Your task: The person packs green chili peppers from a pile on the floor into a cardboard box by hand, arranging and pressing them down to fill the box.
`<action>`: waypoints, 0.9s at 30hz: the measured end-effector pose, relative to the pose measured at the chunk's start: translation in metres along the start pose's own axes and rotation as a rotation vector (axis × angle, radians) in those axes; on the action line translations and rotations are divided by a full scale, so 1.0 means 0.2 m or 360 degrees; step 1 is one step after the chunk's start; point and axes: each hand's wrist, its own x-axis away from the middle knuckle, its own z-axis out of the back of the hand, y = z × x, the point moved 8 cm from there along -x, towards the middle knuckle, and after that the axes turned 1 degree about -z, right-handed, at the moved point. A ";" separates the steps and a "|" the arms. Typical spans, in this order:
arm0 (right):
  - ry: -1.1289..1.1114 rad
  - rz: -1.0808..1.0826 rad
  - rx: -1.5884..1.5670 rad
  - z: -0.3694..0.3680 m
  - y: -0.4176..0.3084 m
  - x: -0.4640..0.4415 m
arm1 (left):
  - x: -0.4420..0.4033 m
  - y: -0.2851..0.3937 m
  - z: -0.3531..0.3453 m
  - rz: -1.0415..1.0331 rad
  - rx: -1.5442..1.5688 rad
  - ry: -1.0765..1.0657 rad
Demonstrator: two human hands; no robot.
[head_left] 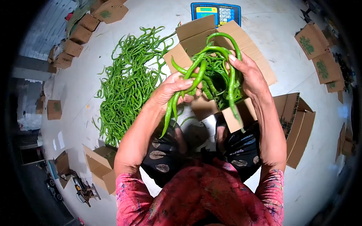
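Observation:
Several long green peppers (201,77) are gripped in my left hand (174,89), their tips hanging below the fingers. My right hand (247,71) pinches more long peppers (231,81) between thumb and fingers, one of them curving over the top and dangling down. Both hands are above an open cardboard box (196,34) with its flaps spread. Green peppers (215,71) fill part of that box. To the left, a wide heap of green peppers (126,81) lies loose on the floor.
A blue scale display (217,14) stands behind the box. Another open box (296,128) is at the right, and one (100,164) at the lower left. More cartons line the left side (81,34) and right side (312,40). My legs are below the box.

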 end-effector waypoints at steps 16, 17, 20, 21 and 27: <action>0.0450 0.0149 -0.0089 0.35 -0.03 -0.05 | 0.02 0.14 0.02 -0.0305 0.0395 -0.0148; 0.0507 0.0115 0.0001 0.33 -0.01 -0.06 | 0.03 0.15 0.02 -0.0320 0.0463 -0.0180; 0.0514 0.0087 0.0653 0.41 0.13 -0.16 | 0.06 0.19 -0.01 -0.0363 0.0428 -0.0137; 0.0411 0.0020 0.0797 0.32 0.11 -0.13 | 0.06 0.19 -0.02 -0.0358 0.0437 -0.0203; -0.0304 -0.0036 0.0731 -0.08 0.04 -0.02 | 0.06 0.13 -0.10 -0.0258 0.0347 -0.0347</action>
